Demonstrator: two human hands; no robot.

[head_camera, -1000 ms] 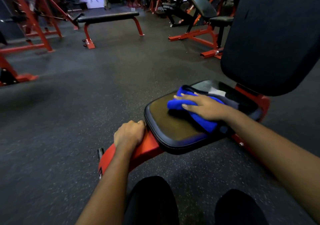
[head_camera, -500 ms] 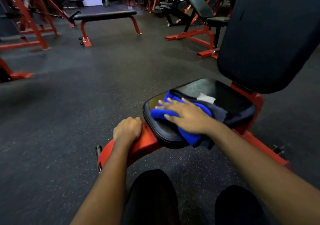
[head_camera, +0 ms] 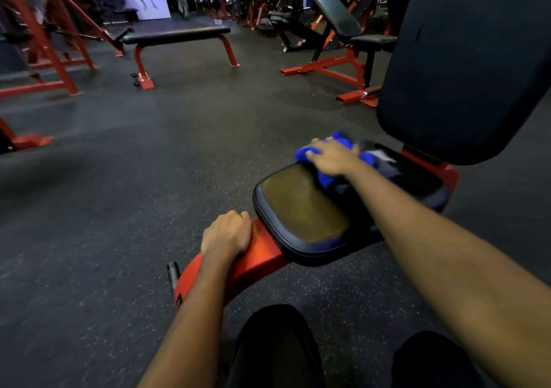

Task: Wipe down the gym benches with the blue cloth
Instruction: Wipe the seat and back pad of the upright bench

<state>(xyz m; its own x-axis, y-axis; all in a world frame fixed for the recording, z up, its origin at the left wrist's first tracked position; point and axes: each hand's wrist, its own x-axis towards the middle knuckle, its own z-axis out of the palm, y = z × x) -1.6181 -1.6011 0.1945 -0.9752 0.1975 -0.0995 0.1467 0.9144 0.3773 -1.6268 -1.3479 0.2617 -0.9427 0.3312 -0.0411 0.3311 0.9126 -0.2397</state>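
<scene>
Wiping is being carried out on the seat pad point(head_camera: 304, 208) of a red-framed gym bench, viewed from its near end. The blue cloth point(head_camera: 301, 151) is pressed onto the far left edge of the seat pad by the right hand point(head_camera: 334, 157). Its fingers are laid fairly straight over the cloth, though they are softened by motion blur. Half a second ago the cloth was held at the near front edge of the seat pad. It has since been swept to the far side, so the stroke is judged to be crossing the pad, with the near part now uncovered. The left hand point(head_camera: 226, 234) has been kept curled round the red frame point(head_camera: 262, 256) just in front of the seat pad, as a brace. A darker fabric with a small pale patch point(head_camera: 383, 157) lies at the rear of the seat pad. No writing can be read on it, and no brand or label is legible elsewhere.
</scene>
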